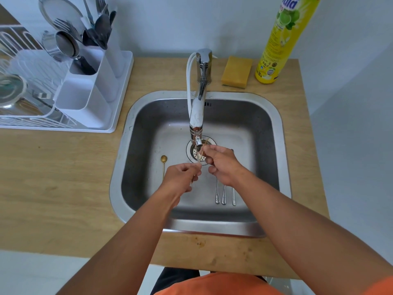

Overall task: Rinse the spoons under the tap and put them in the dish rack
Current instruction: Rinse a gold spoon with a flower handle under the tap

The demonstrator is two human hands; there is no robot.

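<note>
The thin gold-coloured metal spoon (198,159) sits under the spout of the chrome tap (196,122), over the drain, pinched at its handle end by the left hand (180,177) and at its upper end by the fingers of the right hand (221,165); both grips are pressed together on it. It looks light, stiff and narrow, and wet metal is likely slippery, so a firm hold along the handle, just behind the left grip, seems safest. A second small gold spoon (163,165) lies on the floor of the steel sink (276,133) to the left of that grip, and three silver-handled spoons (224,193) lie below the right grip. The white dish rack with its cutlery holder (85,96) stands on the wooden surface (53,188) well off to the left; its compartments are already crowded with cutlery, which may hinder dropping the spoon in
</note>
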